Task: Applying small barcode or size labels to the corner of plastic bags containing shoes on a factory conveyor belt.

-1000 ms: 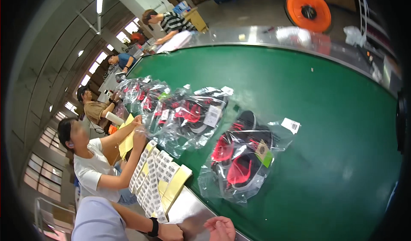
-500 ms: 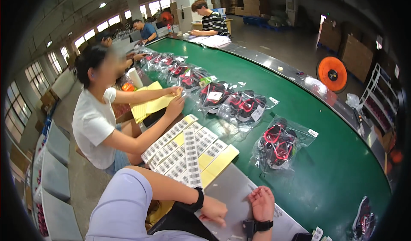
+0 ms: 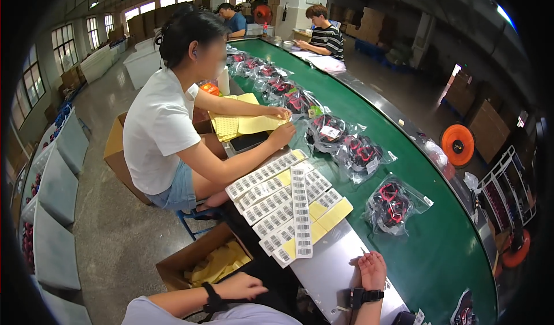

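My left hand (image 3: pixel 242 286) is low over my lap, beside a cardboard box (image 3: pixel 173 267) with crumpled yellow paper (image 3: pixel 222 262) in it. Its fingers reach loosely forward and hold nothing I can see. My right hand (image 3: pixel 372 270) rests at the edge of the grey metal tabletop (image 3: pixel 332 267), palm turned up and fingers curled in. A thin pale bit shows at its fingertips, too small to name. Left of that hand, sheets of barcode labels (image 3: pixel 271 195) overlap on the table, with a loose label strip (image 3: pixel 301 215) across them.
Bagged black-and-red shoes (image 3: pixel 393 205) lie in a line on the green belt (image 3: pixel 346 114). At my left a co-worker in a white shirt (image 3: pixel 158 117) handles yellow sheets (image 3: pixel 254 123). An orange fan (image 3: pixel 457 145) stands beyond the belt, and grey bins (image 3: pixel 55 238) line the left.
My view has swung left. My left hand has drawn back from the table edge to my lap, uncovering the cardboard box. My right hand stays at the table edge.
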Demonstrator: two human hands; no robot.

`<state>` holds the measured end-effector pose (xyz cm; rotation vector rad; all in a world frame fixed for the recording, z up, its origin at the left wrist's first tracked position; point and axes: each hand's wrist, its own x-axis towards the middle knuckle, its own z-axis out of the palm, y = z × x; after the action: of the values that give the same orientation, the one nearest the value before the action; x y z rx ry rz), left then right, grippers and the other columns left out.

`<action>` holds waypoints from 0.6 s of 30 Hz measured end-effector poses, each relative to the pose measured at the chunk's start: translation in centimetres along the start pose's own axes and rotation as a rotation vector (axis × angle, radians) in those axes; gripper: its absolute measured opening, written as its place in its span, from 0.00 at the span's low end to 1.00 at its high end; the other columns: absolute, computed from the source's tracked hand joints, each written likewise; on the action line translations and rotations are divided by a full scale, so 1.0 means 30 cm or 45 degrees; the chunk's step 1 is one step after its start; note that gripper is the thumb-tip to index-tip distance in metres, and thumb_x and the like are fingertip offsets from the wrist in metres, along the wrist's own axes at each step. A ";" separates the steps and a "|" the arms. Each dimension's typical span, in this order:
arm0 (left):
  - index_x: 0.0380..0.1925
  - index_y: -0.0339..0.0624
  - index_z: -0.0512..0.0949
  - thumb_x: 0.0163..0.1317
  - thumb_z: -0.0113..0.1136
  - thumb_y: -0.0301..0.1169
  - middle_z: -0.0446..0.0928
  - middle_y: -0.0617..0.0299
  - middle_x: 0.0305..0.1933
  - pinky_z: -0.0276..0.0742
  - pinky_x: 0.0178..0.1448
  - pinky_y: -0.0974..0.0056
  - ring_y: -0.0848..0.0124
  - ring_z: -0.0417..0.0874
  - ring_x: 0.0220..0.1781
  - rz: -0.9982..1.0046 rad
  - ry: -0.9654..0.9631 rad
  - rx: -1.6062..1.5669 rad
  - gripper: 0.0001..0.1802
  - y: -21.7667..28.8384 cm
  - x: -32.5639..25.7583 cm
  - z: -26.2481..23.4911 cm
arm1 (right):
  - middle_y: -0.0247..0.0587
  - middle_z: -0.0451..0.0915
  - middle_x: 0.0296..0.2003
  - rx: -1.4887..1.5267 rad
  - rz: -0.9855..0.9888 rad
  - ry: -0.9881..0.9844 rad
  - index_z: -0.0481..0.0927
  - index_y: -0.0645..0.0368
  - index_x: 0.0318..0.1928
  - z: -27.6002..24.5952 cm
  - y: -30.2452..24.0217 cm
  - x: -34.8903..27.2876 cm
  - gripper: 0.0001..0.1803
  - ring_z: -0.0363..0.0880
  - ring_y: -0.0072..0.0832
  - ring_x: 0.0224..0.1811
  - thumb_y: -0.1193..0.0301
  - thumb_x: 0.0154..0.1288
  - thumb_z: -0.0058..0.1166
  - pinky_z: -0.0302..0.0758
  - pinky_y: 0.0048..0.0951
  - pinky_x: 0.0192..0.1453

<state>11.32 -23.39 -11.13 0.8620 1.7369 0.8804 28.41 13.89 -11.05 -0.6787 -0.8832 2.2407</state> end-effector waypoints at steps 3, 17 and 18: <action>0.33 0.38 0.80 0.68 0.54 0.42 0.83 0.57 0.31 0.80 0.38 0.62 0.69 0.85 0.31 -0.451 0.227 0.187 0.17 -0.286 -0.088 0.000 | 0.44 0.78 0.36 -0.025 0.008 -0.014 0.73 0.64 0.44 -0.006 -0.004 -0.005 0.07 0.77 0.31 0.37 0.74 0.69 0.49 0.78 0.33 0.47; 0.55 0.42 0.76 0.67 0.52 0.40 0.79 0.66 0.55 0.73 0.58 0.59 0.68 0.79 0.53 -0.726 -0.644 -0.968 0.20 -1.268 0.130 0.213 | 0.43 0.78 0.38 0.051 -0.077 0.054 0.73 0.62 0.47 -0.062 -0.022 0.006 0.08 0.77 0.31 0.41 0.74 0.70 0.49 0.77 0.33 0.47; 0.52 0.42 0.78 0.65 0.53 0.40 0.80 0.65 0.53 0.74 0.57 0.57 0.66 0.79 0.53 -0.734 -0.806 -1.036 0.20 -1.321 0.174 0.265 | 0.43 0.77 0.37 -0.007 -0.106 0.119 0.73 0.62 0.46 -0.066 -0.032 -0.013 0.08 0.77 0.32 0.41 0.74 0.69 0.49 0.77 0.34 0.47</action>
<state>11.27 -36.89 -49.58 0.0468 0.8542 0.7090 30.30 14.97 -11.53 -0.7295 -0.8561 2.1159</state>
